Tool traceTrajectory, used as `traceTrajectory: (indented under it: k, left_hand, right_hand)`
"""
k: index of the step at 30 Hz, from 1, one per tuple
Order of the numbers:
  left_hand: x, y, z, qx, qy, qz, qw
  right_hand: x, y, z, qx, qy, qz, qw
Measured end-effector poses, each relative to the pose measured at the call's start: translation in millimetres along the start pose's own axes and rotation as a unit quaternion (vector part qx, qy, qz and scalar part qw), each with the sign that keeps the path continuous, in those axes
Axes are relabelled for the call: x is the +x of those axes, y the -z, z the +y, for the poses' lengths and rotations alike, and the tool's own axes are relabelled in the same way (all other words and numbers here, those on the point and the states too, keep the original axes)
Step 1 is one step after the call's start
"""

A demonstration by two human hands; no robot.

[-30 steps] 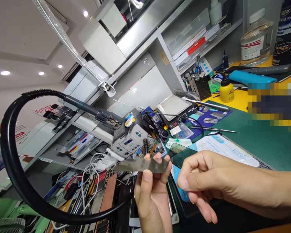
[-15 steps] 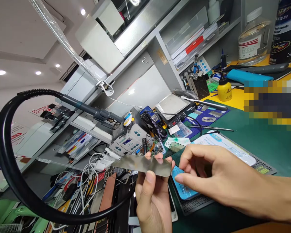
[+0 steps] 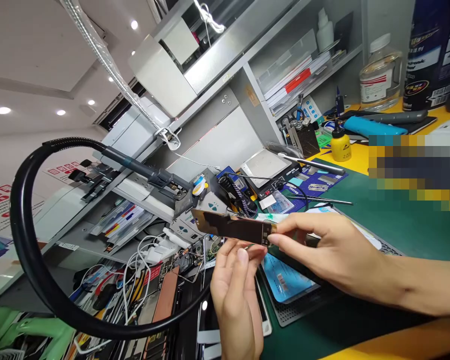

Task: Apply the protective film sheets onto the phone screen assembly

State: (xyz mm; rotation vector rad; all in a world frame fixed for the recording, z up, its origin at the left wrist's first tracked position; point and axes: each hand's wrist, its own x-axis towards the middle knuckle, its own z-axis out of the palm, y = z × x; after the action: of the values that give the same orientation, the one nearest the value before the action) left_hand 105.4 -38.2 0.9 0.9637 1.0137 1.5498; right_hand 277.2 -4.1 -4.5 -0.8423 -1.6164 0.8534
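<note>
Here, a thin, bare phone display panel (image 3: 232, 227) is hovering at the centre of the frame, its dark brown back facing the camera and its left end showing a glossy, brassy margin. Judging by its thinness, it is probably weighing very little and behaving like a stiff but fragile sheet, its smooth faces likely offering little grip; holding it by the edges, without flexing the middle, is looking safest. The right hand (image 3: 330, 245), right of centre, is pinching the panel's right end between thumb and forefinger. The left hand (image 3: 236, 290), just below, is cupping upward, fingers loosely bent near the lower edge; whether they are gripping anything, I cannot tell. Right of centre and lower down, a glossy blue packet (image 3: 283, 280) is lying on a perforated black mat (image 3: 287, 316), and a matte green bench mat (image 3: 405, 225) is spreading rightward. Behind the panel, a boxy grey hot-air station (image 3: 182, 230) is standing, while a smooth black hose (image 3: 21, 210) is looping through the frame's left side. Towards the upper right, a squat yellow bottle (image 3: 341, 148) is standing near a clear jug (image 3: 377, 85).
</note>
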Motion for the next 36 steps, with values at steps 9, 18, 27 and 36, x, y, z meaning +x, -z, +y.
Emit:
traceTrajectory:
  k: [9, 18, 27, 36]
  left_hand:
    - [6.1, 5.0, -1.2, 0.053, -0.050, 0.065, 0.995]
    - [4.3, 6.0, 0.3, 0.047, -0.058, 0.080, 0.994]
    - [9.1, 11.2, -3.7, 0.024, -0.017, 0.088, 0.996]
    - [-3.8, 1.1, -1.4, -0.034, -0.011, -0.006, 0.999]
  right_hand:
    - [12.9, 4.8, -12.8, 0.169, -0.237, -0.083, 0.953]
    - [13.4, 2.0, -6.3, 0.205, -0.254, -0.098, 0.940]
    - [-6.8, -4.9, 4.3, -0.044, 0.111, 0.046, 0.992]
    - [-13.0, -7.6, 16.0, -0.141, 0.314, 0.064, 0.937]
